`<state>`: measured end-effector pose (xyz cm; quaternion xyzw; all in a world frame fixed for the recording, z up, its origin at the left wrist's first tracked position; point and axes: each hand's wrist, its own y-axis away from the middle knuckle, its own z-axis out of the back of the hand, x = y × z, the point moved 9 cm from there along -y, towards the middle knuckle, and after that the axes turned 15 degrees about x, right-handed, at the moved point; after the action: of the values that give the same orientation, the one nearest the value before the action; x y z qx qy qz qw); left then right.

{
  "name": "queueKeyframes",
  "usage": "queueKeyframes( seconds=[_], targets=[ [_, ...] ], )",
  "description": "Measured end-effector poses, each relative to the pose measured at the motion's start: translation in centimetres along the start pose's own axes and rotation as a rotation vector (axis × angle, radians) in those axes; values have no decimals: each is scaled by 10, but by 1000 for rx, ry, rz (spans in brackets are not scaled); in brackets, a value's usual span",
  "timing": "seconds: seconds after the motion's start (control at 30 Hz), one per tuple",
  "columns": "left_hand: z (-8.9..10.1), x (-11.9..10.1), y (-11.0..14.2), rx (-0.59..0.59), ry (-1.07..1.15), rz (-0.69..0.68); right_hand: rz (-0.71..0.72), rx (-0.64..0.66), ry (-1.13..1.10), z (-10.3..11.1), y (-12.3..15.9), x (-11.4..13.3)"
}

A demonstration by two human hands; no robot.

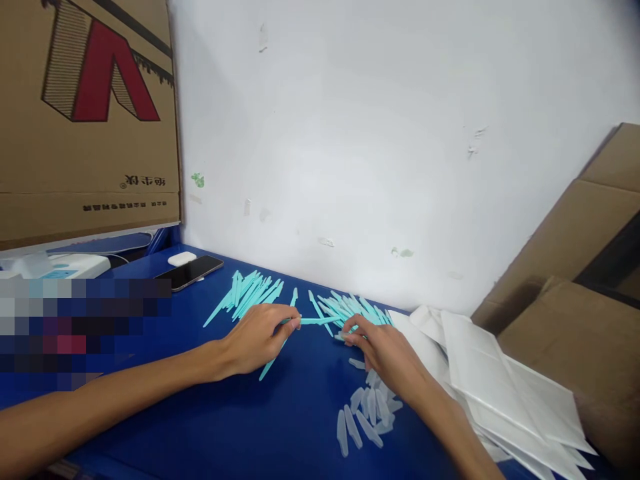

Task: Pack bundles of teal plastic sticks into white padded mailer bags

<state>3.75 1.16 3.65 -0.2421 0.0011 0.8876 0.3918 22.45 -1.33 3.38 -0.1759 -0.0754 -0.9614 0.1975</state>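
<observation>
My left hand (263, 337) pinches one end of a slim teal eyebrow razor (317, 321), whose other end points right. Facing it, my right hand (383, 350) has thumb and fingers closed on a small translucent blade cap (340, 337), close to the razor's tip; whether the two touch I cannot tell. Another razor (267, 370) lies on the table, partly hidden beneath my left hand. Beyond my hands are a left pile of teal razors (255, 293) and a right pile of razors (350, 308). Loose translucent caps (375, 403) lie scattered below my right hand.
On the blue table (225, 427) a phone (195, 272) lies near a small white case (182, 259). White packaging sleeves (510, 380) are heaped at right, against cardboard (570, 333). A large printed carton (30, 147) stands at left, and a white wall (350, 133) rises behind.
</observation>
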Motion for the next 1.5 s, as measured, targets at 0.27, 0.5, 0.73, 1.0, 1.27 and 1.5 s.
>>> queueKeyframes(
  seconds=[0.27,0.5,0.73,1.0,1.27,1.5],
  targets=[
    [-5,-5,0,16,-83,-47,62,-88,10,10,4,9],
    [-9,-8,-1,45,-162,-83,95,-102,65,6,3,12],
    [-13,-10,0,73,-328,-120,118,-85,171,-2,1,12],
    [-19,-22,3,136,-470,-185,229,-132,337,-19,1,32],
    [-23,-28,6,158,-373,-196,275,-170,328,-22,6,45],
    [-17,-26,1,109,-479,-107,236,-229,-4,-7,2,32]
  ],
)
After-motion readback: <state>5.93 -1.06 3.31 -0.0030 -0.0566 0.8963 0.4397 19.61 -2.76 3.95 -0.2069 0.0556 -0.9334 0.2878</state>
